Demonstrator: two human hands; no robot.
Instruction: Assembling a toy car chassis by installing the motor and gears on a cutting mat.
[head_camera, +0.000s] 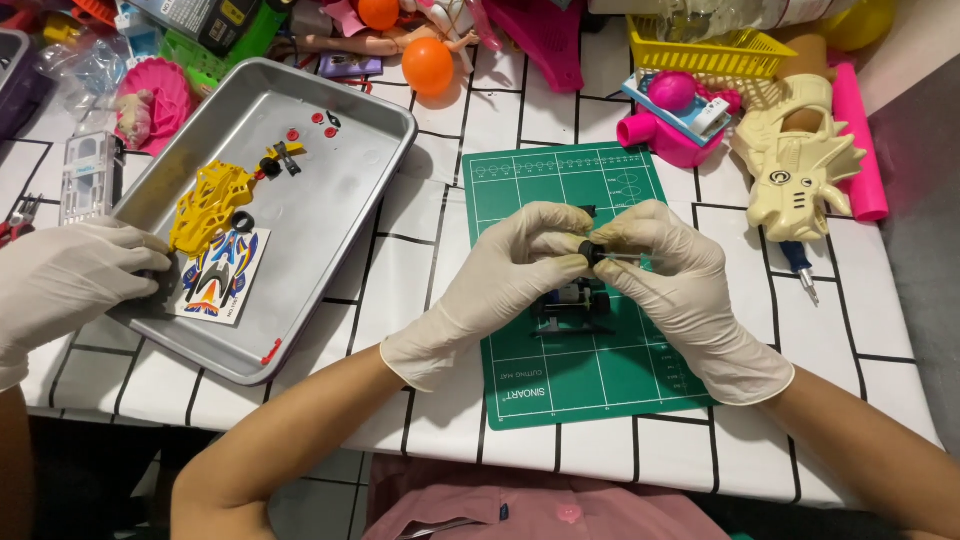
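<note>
Both my hands wear white gloves and meet above a green cutting mat (610, 375). My left hand (510, 270) pinches a small black wheel (588, 251) at its fingertips. My right hand (680, 280) grips a thin metal axle (625, 258) that runs into that wheel. Below my hands a small black toy car chassis (572, 305) rests on the mat, partly hidden by my fingers.
A metal tray (330, 200) at left holds a yellow car body (210, 205), a sticker sheet (222, 272) and small black and red parts. Another person's gloved hand (65, 285) rests at the tray's left edge. Toys, an orange ball (428, 65), a yellow basket (705, 50) and a cream toy (800, 165) crowd the back.
</note>
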